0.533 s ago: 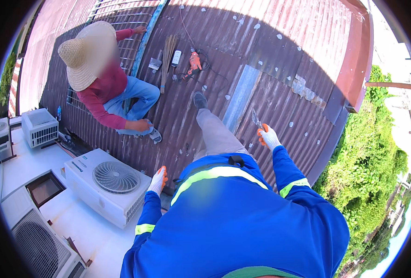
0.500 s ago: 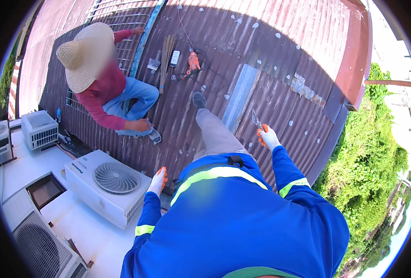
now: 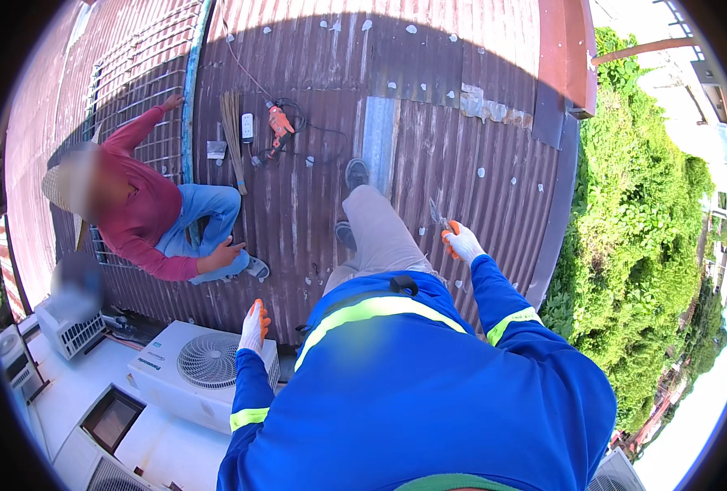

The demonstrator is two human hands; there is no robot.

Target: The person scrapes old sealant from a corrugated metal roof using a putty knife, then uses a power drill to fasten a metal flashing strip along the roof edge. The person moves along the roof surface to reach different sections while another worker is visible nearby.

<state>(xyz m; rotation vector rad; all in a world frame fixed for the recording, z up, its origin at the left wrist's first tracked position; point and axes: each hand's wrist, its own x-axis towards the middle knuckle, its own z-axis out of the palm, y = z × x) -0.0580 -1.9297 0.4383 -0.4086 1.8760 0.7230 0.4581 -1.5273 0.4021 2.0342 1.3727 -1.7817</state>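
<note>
In my right hand (image 3: 462,242), gloved in white with orange fingers, is a silver pointed hand tool (image 3: 438,214). Its exact kind is too small to tell; its tip points forward over the corrugated roof (image 3: 478,196). My left hand (image 3: 255,326), in a matching glove, hangs beside my waist near the front air conditioner unit (image 3: 208,372). Its fingers reach forward and nothing shows in them. My two shoes stand on the roof sheets, close to a bare silver strip (image 3: 377,139).
Left of me a person (image 3: 151,196) in a straw hat crouches by a metal grille (image 3: 151,90). Ahead lie an orange power drill (image 3: 280,127) with its cord, a white power strip (image 3: 247,128) and a stick broom (image 3: 232,135). Beyond the roof's right edge grow green plants (image 3: 625,229).
My view has turned, so the roof things and the person appear farther left. My second shoe has come into sight. The pointed tool stays in my right hand.
</note>
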